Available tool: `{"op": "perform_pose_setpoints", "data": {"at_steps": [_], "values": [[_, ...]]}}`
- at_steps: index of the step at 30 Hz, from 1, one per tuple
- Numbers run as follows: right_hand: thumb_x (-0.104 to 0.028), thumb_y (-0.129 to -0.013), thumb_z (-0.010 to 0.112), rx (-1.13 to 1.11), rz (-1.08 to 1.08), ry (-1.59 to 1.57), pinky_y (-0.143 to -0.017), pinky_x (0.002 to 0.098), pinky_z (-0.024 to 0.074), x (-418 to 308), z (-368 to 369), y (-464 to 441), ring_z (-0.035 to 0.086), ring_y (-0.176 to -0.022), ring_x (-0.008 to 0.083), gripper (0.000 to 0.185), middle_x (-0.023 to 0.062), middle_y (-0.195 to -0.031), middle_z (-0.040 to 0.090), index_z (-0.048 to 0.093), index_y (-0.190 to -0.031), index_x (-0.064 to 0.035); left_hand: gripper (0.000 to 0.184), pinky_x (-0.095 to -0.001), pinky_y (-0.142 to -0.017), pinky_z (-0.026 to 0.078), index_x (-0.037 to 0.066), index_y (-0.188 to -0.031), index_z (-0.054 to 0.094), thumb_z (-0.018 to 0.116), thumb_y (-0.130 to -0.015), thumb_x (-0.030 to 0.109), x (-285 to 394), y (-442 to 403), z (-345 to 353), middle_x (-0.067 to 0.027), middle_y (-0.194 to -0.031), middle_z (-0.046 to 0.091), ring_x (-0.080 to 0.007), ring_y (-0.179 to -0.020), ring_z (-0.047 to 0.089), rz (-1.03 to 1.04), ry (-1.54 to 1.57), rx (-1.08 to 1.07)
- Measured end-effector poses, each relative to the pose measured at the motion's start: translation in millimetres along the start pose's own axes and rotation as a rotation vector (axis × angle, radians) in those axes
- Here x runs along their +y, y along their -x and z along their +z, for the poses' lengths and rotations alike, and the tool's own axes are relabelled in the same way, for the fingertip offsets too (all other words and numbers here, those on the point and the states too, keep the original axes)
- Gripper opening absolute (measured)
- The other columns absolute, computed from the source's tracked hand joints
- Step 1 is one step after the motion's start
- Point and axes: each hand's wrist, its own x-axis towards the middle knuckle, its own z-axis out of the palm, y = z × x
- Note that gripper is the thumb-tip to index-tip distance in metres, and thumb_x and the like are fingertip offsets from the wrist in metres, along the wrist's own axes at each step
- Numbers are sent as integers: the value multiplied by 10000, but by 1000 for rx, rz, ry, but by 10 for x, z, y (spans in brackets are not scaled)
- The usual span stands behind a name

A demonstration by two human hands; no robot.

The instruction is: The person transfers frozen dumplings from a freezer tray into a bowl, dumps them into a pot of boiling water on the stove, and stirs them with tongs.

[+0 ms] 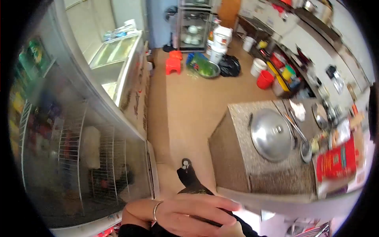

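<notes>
My left hand (189, 211) reaches across the bottom of the view from the left, its fingers stretched out to the right. A thin silver bangle (155, 211) circles its wrist, above a black sleeve (135, 231). Part of my right hand (232, 230) shows at the bottom edge, close to the left fingertips; most of it is hidden. No held object shows in either hand. Beyond them, one dark shoe (184, 168) stands on the brown floor (193, 118).
A glass-door fridge (106, 138) stands close on my left, with a chest freezer (130, 71) beyond. At right, a counter (241, 122) bears a lidded wok (272, 136), ladle (306, 152) and red bag (337, 160). Farther off are a red stool (173, 66), basin (209, 75) and black bag (229, 66).
</notes>
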Motion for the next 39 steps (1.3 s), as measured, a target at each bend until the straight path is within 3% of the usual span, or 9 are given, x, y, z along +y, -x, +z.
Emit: {"op": "perform_pose_setpoints", "data": {"at_steps": [6,9,10,13,20,29,33,35,39], "values": [[-205,-863,545,-327,-296,-136,-833,388,459,-2449,1222,-1251,577,-957,325,361,189,-1075,605,555,-1140,26,181,-445,-679,560,-89,-816,580,537,-879,76,-670,-919,-1269,-298,-893,617,-419,-779,642,108,42,-139],[-186,-859,545,-410,-496,-186,-831,381,457,-3873,1705,-1907,576,-954,316,357,178,-1077,606,553,-1142,32,392,-426,-657,561,-82,-912,577,447,-958,285,-805,-1322,-1724,-304,-912,612,-406,-781,646,89,91,41],[-179,-858,544,-427,-560,-190,-831,379,456,-4393,1842,-2079,576,-953,313,356,174,-1077,607,552,-1143,34,473,-443,-801,538,37,-1197,496,658,-762,-56,-935,-1222,-2127,-223,-1126,561,-368,-983,605,54,-99,-116],[-131,-805,604,-502,-820,-78,-760,385,442,-6132,2236,-2423,559,-834,291,237,183,-880,565,574,-979,26,563,-497,-925,461,111,-1293,397,683,-809,83,-1152,-1139,-2913,-217,-1343,400,-398,-1137,512,-280,-277,320],[9,-734,597,-690,-1390,-207,-827,328,463,-9576,2385,-1161,582,-925,261,201,132,-983,566,595,-934,-12,562,-448,-1020,368,51,-1301,402,320,-959,489,-1702,-741,-5082,-165,-1316,447,-298,-1215,447,-525,137,1102],[-77,-721,666,-992,-1923,16,-842,371,485,-11612,3576,-419,566,-977,292,257,90,-1038,545,589,-966,-97,682,-522,-1012,297,232,-1435,149,559,-901,347,-2386,-968,-7096,-47,-1445,229,-241,-1325,249,-550,45,1122],[-18,-704,675,-1193,-2035,54,-818,353,498,-12382,4076,-86,578,-977,272,271,104,-1059,557,603,-963,-53,652,-471,-992,363,168,-1421,184,568,-898,238,-2367,-1045,-7660,-75,-1393,315,-243,-1270,343,-382,-31,1355],[-39,-736,685,-1322,-1885,-269,-802,362,516,-12658,4396,207,596,-940,244,276,112,-1126,545,606,-1001,-42,485,-408,-984,393,60,-1330,355,545,-905,194,-2215,-1011,-7791,-94,-1277,476,-233,-1181,459,-197,-63,1576],[-103,-877,601,-1816,-1296,-208,-518,208,461,-13240,5574,422,578,-586,84,112,48,-732,620,630,-879,5,434,-380,-979,403,12,-1284,391,539,-910,176,-2093,-580,-7818,-100,-1213,531,-227,-1128,506,177,-232,1847]]}}
